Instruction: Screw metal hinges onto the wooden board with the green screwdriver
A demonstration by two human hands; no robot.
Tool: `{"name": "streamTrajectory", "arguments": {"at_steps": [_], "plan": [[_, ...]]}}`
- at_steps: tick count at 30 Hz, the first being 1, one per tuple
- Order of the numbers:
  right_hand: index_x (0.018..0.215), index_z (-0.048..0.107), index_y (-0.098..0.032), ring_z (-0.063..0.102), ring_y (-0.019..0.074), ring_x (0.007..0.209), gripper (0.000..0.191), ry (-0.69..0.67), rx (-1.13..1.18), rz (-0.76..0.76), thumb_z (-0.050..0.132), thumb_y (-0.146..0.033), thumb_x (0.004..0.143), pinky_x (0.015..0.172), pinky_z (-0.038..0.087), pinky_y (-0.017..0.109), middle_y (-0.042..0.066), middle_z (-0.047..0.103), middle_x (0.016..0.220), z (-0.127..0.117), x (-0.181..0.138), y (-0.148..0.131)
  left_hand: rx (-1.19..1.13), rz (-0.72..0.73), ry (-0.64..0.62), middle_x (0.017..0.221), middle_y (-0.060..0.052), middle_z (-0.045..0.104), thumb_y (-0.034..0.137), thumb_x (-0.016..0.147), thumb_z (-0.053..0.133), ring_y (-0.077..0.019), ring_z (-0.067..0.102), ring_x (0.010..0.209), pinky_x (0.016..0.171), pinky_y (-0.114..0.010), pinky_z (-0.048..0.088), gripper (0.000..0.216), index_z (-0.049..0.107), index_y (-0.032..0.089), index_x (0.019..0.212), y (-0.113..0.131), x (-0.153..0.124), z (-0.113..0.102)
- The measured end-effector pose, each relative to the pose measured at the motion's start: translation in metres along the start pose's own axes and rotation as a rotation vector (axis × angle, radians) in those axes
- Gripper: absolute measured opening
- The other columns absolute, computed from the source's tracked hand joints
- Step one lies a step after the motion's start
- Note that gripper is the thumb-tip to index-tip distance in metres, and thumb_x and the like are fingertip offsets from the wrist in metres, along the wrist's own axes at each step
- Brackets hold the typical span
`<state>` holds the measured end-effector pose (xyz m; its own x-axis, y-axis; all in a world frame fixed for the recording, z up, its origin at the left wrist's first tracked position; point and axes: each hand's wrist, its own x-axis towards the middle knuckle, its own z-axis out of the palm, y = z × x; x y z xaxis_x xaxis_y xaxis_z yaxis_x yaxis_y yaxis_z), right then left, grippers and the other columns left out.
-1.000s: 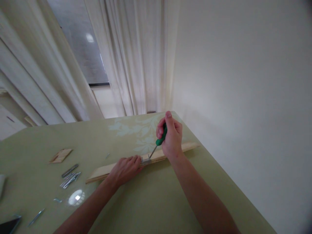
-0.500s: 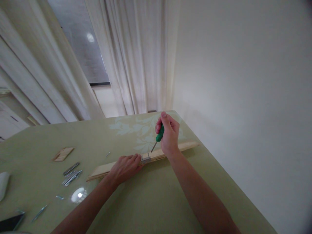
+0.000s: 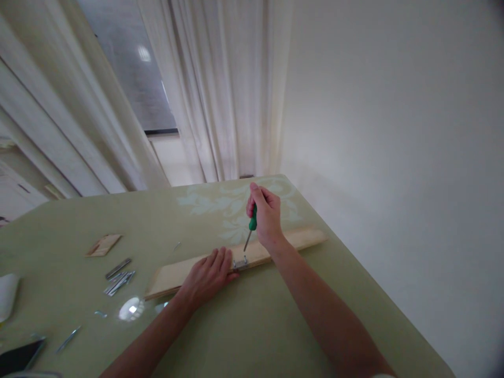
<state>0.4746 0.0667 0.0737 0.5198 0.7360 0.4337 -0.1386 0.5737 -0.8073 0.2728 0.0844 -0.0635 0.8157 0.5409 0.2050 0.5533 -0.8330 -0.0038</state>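
Note:
A long pale wooden board (image 3: pixel 291 242) lies on the green table (image 3: pixel 244 325). My left hand (image 3: pixel 208 275) rests flat on the board with its fingers stretched out, pressing it down. Just right of those fingers a small metal bracket (image 3: pixel 240 263) sits at the board's near edge. My right hand (image 3: pixel 264 216) is closed round a green-handled screwdriver (image 3: pixel 252 220), held nearly upright. Its thin shaft points down toward the board just behind the bracket.
Several metal strips (image 3: pixel 118 278) and a small wooden piece (image 3: pixel 103 244) lie at the left of the table. A loose screw (image 3: pixel 177 245) lies beyond the board. A dark phone (image 3: pixel 19 356) sits at the lower left corner. Curtains and a white wall stand behind.
My right hand has tipped the screwdriver more upright and drawn it slightly left. My left hand has flattened and spread on the board. The view has shifted a little.

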Motion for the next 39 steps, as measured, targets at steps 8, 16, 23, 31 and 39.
{"name": "streamTrajectory", "arguments": {"at_steps": [8, 16, 23, 31, 39], "plan": [[0.059, 0.049, -0.021, 0.038, 0.0076, 0.044, 0.054, -0.052, 0.001, 0.04, 0.07, -0.061, 0.09, 0.042, 0.027, 0.023, -0.006, 0.044, 0.05, 0.002, -0.006, 0.002, 0.027, -0.016, -0.062, 0.152, -0.021, 0.058, 0.046, 0.105, 0.053, -0.0409, 0.056, 0.14, 0.109, -0.053, 0.053, 0.046, 0.062, 0.021, 0.142, 0.008, -0.007, -0.006], [0.059, 0.048, -0.021, 0.039, 0.007, 0.044, 0.056, -0.122, -0.062, 0.11, 0.066, -0.063, 0.092, 0.042, 0.029, 0.023, -0.006, 0.045, 0.051, 0.006, -0.016, 0.005, -0.117, 0.001, 0.086, 0.142, -0.016, 0.067, 0.046, 0.101, 0.06, -0.0356, 0.065, 0.128, 0.105, -0.051, 0.054, 0.042, 0.068, 0.019, 0.132, 0.02, -0.001, -0.018], [0.06, 0.049, -0.021, 0.037, 0.0065, 0.044, 0.051, -0.111, -0.045, 0.107, 0.07, -0.055, 0.093, 0.043, 0.027, 0.022, -0.007, 0.044, 0.051, 0.002, -0.02, 0.01, -0.596, -0.006, 0.056, 0.104, -0.004, 0.078, 0.029, 0.096, 0.068, -0.0223, 0.07, 0.099, 0.09, -0.035, 0.053, 0.015, 0.075, 0.021, 0.085, 0.036, 0.036, -0.019], [0.06, 0.049, -0.021, 0.047, 0.0101, 0.054, 0.047, -0.459, -0.105, 0.102, 0.056, -0.044, 0.101, 0.053, 0.037, 0.025, -0.003, 0.051, 0.061, -0.007, -0.03, -0.01, -0.851, -0.029, 0.013, 0.087, -0.002, 0.075, 0.032, 0.094, 0.069, -0.019, 0.064, 0.084, 0.078, -0.029, 0.046, 0.015, 0.078, 0.022, 0.088, 0.03, 0.038, -0.021], [0.076, 0.054, -0.021, 0.047, 0.0103, 0.061, 0.035, -0.612, -0.139, 0.147, 0.053, -0.042, 0.104, 0.058, 0.039, 0.024, -0.003, 0.05, 0.072, -0.011, -0.044, -0.022, -0.826, -0.071, 0.029, 0.075, 0.0, 0.068, 0.034, 0.094, 0.067, -0.0174, 0.059, 0.075, 0.071, -0.028, 0.041, 0.022, 0.077, 0.022, 0.079, 0.033, 0.036, -0.016]]}}
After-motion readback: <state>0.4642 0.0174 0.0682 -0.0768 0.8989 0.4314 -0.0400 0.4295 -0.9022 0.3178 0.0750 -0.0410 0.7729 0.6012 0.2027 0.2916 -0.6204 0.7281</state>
